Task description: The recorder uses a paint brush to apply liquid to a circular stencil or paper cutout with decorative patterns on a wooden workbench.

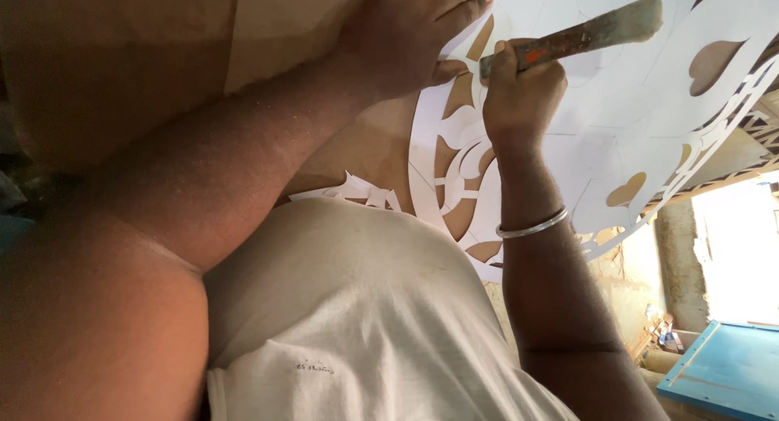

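Overhead, the right hand (519, 84) is closing its fingers fully around the rusty, orange-stained shaft of a flat-bladed tool (580, 33), whose pale worn end is pointing toward the upper right. The tool is lying against a large white cut-out stencil sheet (617, 120), pierced with heart and leaf shapes and spread over a brown board (276, 23). The left hand (410, 31) is pressing flat and open on the sheet's edge just beside the right hand, gripping nothing, with a ring showing on one finger. A silver bangle (531, 226) is sitting on the right wrist. At the lower right a blue panel (726, 368) is lying near small cluttered containers, too blurred to tell apart.
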